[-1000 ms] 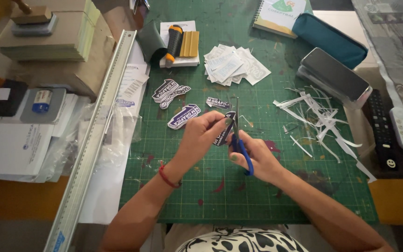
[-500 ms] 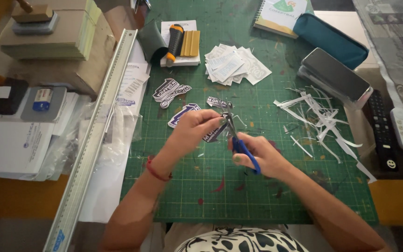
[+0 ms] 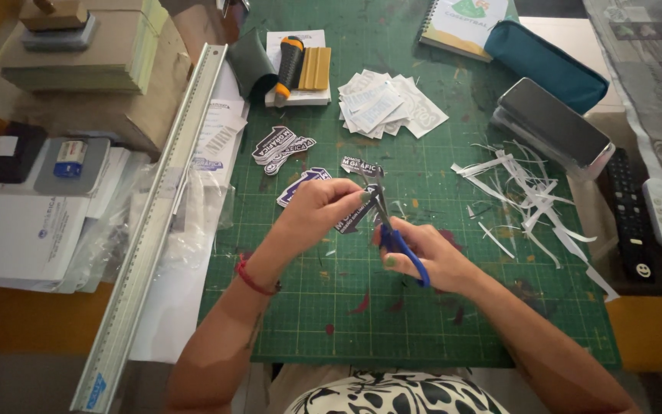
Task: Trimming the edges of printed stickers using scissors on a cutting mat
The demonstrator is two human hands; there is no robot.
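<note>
Sticker [image 3: 350, 221] between left hand [image 3: 322, 208] and, apparently, blue-handled scissors [image 3: 397, 239].

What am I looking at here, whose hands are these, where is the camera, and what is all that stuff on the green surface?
There is no machine here: these are one person's two bare hands, filmed by a camera worn on their head and looking down. The left hand pinches a small dark printed sticker in its fingers. The right hand works blue-handled scissors, whose blades meet the sticker. Everything sits on a green gridded cutting mat. On it lie more cut-out stickers, a pile of white printed sheets, thin white paper trimmings on the right, and an orange and black utility knife at the top. A long metal ruler runs down the mat's left edge.
</note>
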